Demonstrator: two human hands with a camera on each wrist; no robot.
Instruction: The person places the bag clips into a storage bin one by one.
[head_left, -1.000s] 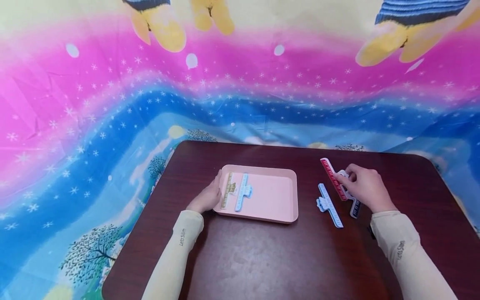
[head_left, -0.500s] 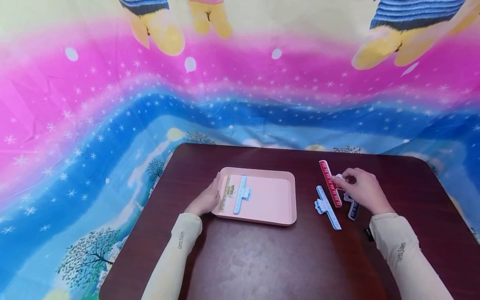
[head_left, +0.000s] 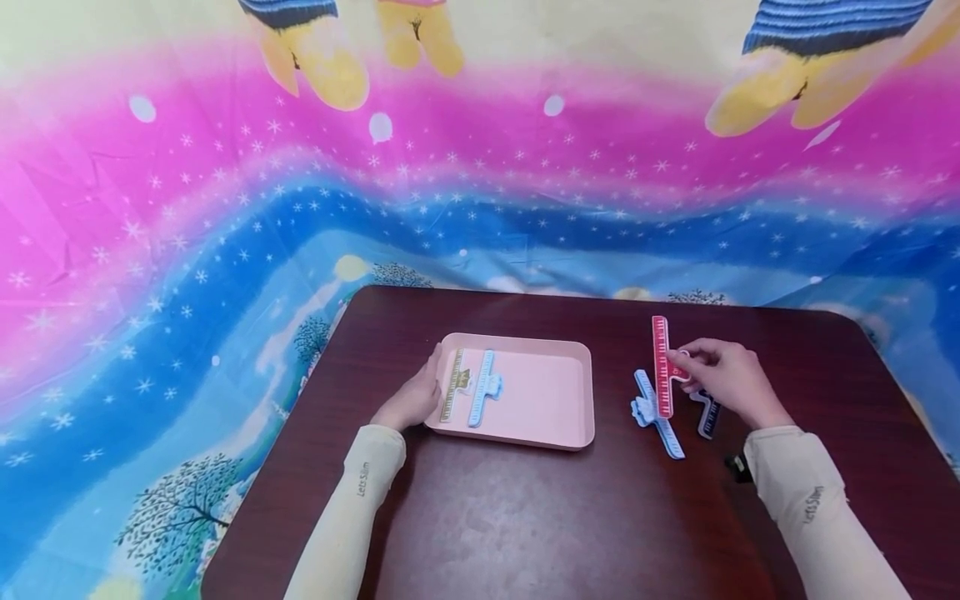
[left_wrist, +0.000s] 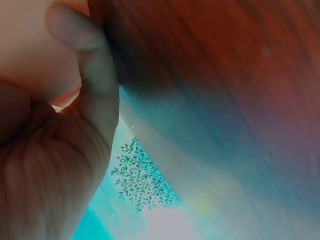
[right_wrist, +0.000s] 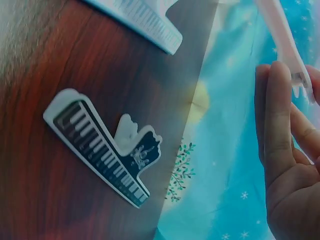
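My right hand point(head_left: 731, 377) pinches the handle of a red piano-key clip point(head_left: 662, 367) between thumb and fingers, above the table. The red clip partly covers a light blue clip point(head_left: 671, 442) lying below it. Under the hand lies a black piano-key clip point(right_wrist: 100, 145), flat on the table in the right wrist view. My left hand point(head_left: 411, 397) touches the left side of a pink tray point(head_left: 543, 404), fingers fairly straight; its far fingertips are hidden in the left wrist view. Inside the tray, side by side, lie a gold clip point(head_left: 452, 396) and another light blue clip point(head_left: 481, 390).
The dark brown table point(head_left: 517, 517) has rounded corners. Behind and beside it hangs a colourful printed cloth point(head_left: 480, 183). A small dark object point(head_left: 738, 468) shows beside the right cuff.
The red clip, slanted beside the blue one earlier, is turned nearly straight in the right hand and now overlaps the blue clip. My left hand stays at the tray.
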